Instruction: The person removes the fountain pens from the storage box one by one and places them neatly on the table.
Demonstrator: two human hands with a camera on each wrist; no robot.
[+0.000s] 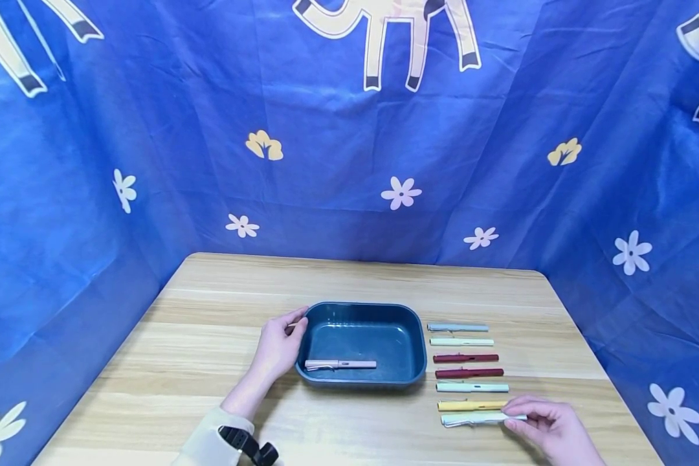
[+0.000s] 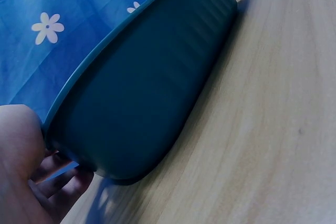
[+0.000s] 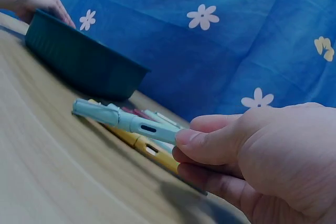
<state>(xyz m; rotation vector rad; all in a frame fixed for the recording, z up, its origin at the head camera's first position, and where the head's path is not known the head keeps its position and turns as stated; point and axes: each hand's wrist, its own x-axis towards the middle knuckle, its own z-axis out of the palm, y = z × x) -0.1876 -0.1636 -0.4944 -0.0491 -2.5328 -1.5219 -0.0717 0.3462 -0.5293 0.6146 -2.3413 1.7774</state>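
Note:
My left hand (image 1: 281, 344) grips the left end of a dark teal plastic basin (image 1: 361, 383), thumb at the rim and fingers against the outer wall (image 2: 142, 87). Inside the basin lies a pale lilac-grey pen (image 1: 349, 364) with a clip, along the near side. At the right, my right hand (image 1: 550, 424) pinches one end of a pale mint-blue pen (image 1: 477, 419) between thumb and fingers. In the right wrist view this pen (image 3: 126, 120) is raised over a yellow pen (image 3: 134, 139), its clip end pointing toward the basin.
Right of the basin, several pens lie in a column: a grey-blue one (image 1: 457, 327), a pale green one (image 1: 462, 342), two dark red ones (image 1: 469, 373) and a mint one (image 1: 473, 388). Blue patterned cloth (image 1: 338, 181) hangs around the wooden table (image 1: 210, 304).

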